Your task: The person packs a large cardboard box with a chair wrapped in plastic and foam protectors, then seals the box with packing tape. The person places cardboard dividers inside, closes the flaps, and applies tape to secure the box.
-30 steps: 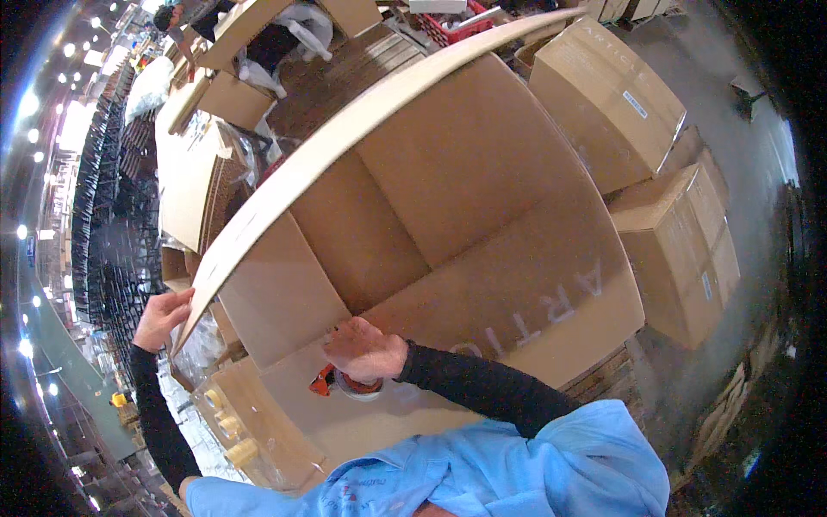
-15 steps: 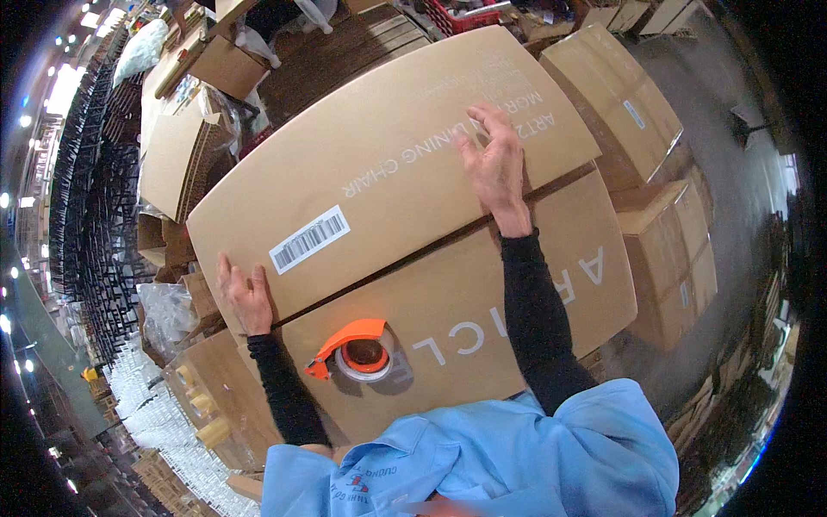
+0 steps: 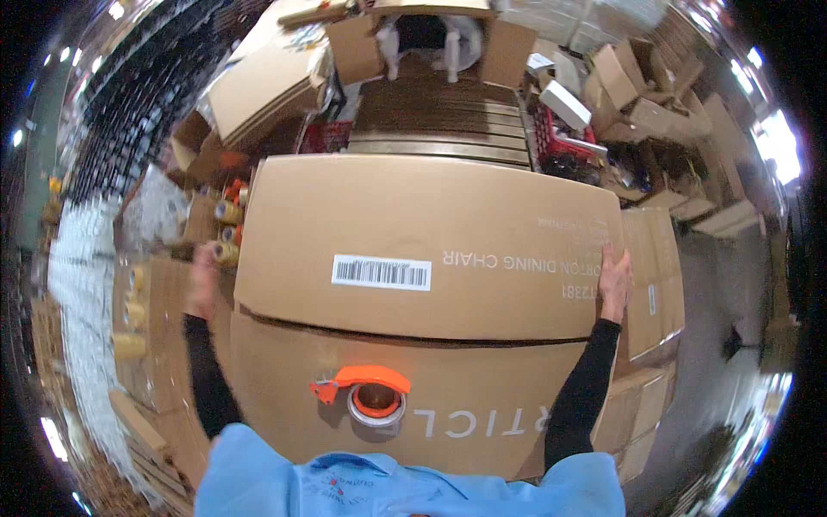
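A large brown cardboard box [image 3: 482,233] lies in front of me, its top split by a dark seam between a far flap and a near flap. On the far flap is a white barcode label [image 3: 382,273]. An orange tape dispenser [image 3: 376,377] with a roll of tape rests on the near flap. My right hand [image 3: 614,280] lies at the far flap's right edge, fingers extended along it. Just off the box's left side is my left hand [image 3: 202,280], smeared by motion; I cannot make out its fingers clearly.
Tape rolls [image 3: 226,233] sit left of the box, near clear plastic wrapping [image 3: 155,207]. Flat cardboard sheets [image 3: 267,95] are stacked at the far left. A slatted wooden surface [image 3: 439,125] extends behind the box. A red crate [image 3: 560,138] and more cartons [image 3: 652,276] stand to the right.
My right hand has shifted from the far flap's surface to its right edge. My left hand has moved off the flap's left end, outward. The view has turned; the tape dispenser stays on the near flap.
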`<state>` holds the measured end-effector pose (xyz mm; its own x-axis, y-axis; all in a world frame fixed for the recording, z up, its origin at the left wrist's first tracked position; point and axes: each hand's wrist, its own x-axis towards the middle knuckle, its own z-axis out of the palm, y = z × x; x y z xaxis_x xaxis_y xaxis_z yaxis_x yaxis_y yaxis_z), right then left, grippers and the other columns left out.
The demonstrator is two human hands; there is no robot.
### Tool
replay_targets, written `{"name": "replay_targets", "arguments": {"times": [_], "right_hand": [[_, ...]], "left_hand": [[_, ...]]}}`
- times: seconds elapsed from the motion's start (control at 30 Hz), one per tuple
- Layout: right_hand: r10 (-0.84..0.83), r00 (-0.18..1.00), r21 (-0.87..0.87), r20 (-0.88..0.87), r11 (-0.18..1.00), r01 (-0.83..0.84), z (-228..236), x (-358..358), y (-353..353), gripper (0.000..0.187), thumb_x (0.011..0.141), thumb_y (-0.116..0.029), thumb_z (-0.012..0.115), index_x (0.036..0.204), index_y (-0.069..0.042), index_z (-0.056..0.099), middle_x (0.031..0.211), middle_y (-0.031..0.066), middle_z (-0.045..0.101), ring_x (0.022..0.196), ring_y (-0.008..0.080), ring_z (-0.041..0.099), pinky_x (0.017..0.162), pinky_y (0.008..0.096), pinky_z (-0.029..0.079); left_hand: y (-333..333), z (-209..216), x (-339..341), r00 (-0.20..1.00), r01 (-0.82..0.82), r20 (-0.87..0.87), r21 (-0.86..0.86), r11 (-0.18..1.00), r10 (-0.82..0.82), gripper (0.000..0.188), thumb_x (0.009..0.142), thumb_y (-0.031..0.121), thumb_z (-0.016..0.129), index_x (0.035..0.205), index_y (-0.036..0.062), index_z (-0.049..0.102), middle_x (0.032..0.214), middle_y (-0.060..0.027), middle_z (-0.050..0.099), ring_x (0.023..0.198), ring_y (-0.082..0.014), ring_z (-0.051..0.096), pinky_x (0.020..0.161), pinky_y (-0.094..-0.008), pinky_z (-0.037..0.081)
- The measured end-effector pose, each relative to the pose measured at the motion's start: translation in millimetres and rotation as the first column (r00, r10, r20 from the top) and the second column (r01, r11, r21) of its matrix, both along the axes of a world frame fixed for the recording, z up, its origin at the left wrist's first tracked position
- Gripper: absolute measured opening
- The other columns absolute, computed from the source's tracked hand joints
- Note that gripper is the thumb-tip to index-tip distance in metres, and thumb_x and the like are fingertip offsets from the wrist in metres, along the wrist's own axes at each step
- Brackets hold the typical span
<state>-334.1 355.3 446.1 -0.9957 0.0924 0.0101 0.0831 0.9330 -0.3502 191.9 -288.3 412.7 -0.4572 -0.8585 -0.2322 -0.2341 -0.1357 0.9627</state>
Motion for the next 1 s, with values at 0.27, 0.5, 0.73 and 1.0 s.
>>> {"name": "replay_targets", "arguments": {"times": [0.27,0.5,0.73,1.0], "right_hand": [[-0.029,0.998,0.115,0.058,0.993,0.022,-20,1,8,0.099,0.094,-0.079,0.042,0.153,0.000,0.040,0.146,0.0313,0.053,0.136,0.0467,0.051,0.112,0.0546,0.039],[-0.062,0.997,0.041,0.039,0.997,0.061,-18,-3,0,0.105,0.093,-0.081,0.042,0.154,0.005,0.037,0.154,0.0303,0.044,0.143,0.0441,0.042,0.117,0.0521,0.034],[-0.004,1.000,0.020,-0.001,1.000,0.004,-11,13,12,0.101,0.094,-0.076,0.046,0.154,0.005,0.038,0.154,0.0303,0.043,0.145,0.0426,0.040,0.119,0.0495,0.032],[0.010,0.999,0.071,-0.047,0.997,-0.006,-14,14,0,0.098,0.093,-0.072,0.052,0.154,0.005,0.039,0.154,0.0313,0.043,0.145,0.0425,0.041,0.119,0.0497,0.032]], "left_hand": [[38,1,-1,0.948,0.171,-0.317,0.429,0.887,-0.029,0.067,0.108,0.056,0.040,0.152,0.0046,0.044,0.146,-0.0112,0.054,0.130,-0.0247,0.053,0.111,-0.0391,0.041],[41,-10,-36,0.944,0.184,-0.326,0.389,0.903,-0.051,0.071,0.108,0.061,0.036,0.153,0.0074,0.044,0.138,-0.0067,0.061,0.122,-0.0188,0.059,0.107,-0.0346,0.046],[11,93,-237,0.966,0.227,-0.006,-0.460,0.858,-0.259,0.055,0.109,0.050,0.045,0.139,0.0063,0.059,0.138,-0.0104,0.059,0.125,-0.0206,0.058,0.111,-0.0378,0.042],[123,29,-386,0.586,0.810,0.792,-0.565,0.155,-0.171,0.072,0.095,0.078,0.039,0.119,0.0199,0.075,0.097,-0.0187,0.075,0.098,-0.0413,0.071,0.089,-0.0499,0.055]]}}
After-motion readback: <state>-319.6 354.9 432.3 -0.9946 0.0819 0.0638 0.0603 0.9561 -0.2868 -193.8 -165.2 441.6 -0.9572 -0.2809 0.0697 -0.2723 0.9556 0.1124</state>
